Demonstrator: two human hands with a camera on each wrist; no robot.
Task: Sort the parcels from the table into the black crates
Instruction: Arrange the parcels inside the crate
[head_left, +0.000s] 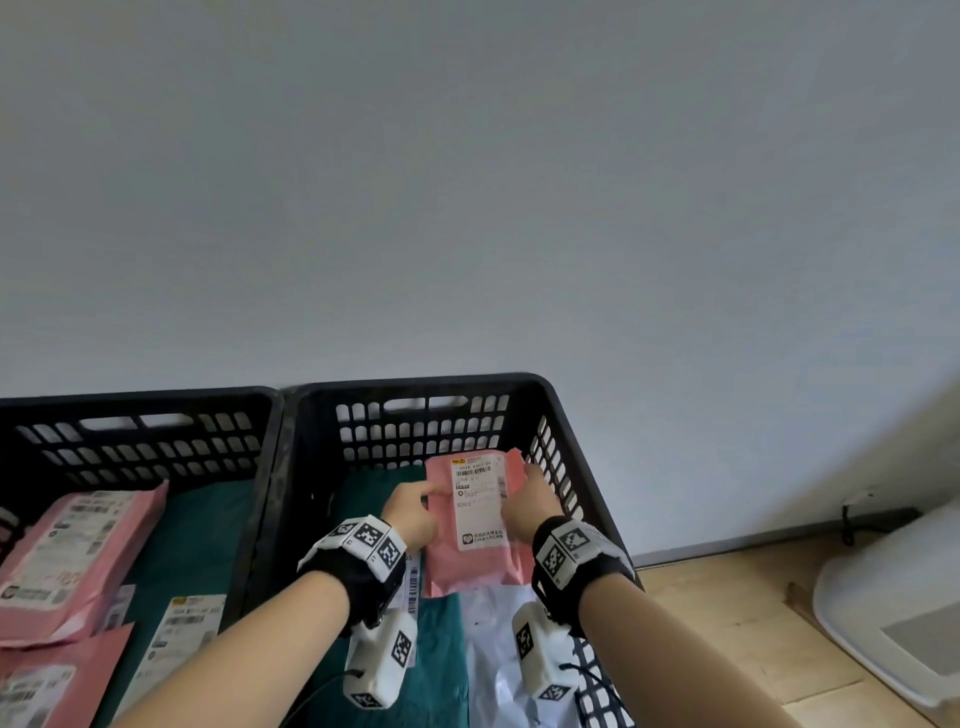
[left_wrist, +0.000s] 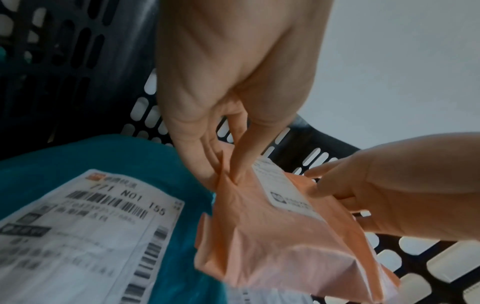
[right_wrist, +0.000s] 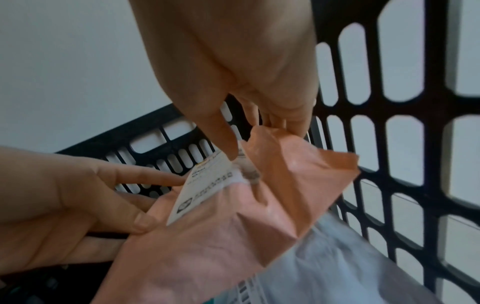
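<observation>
A pink parcel (head_left: 475, 519) with a white shipping label hangs inside the right black crate (head_left: 571, 441), held between both hands. My left hand (head_left: 413, 512) pinches its left edge, thumb on top and fingers beneath. My right hand (head_left: 530, 506) pinches its right edge the same way. In the left wrist view the left hand (left_wrist: 221, 144) nips a fold of the pink parcel (left_wrist: 280, 236). In the right wrist view the right hand (right_wrist: 249, 98) pinches the pink parcel (right_wrist: 233, 236) at the label's corner. Under it lie a teal parcel (head_left: 441, 654) and a white parcel (head_left: 501, 654).
The left black crate (head_left: 135, 415) holds pink parcels (head_left: 78, 556) and a teal parcel (head_left: 197, 545) with a white label. A grey wall stands behind both crates. At the right are a wooden floor (head_left: 727, 613) and a white plastic bin (head_left: 893, 597).
</observation>
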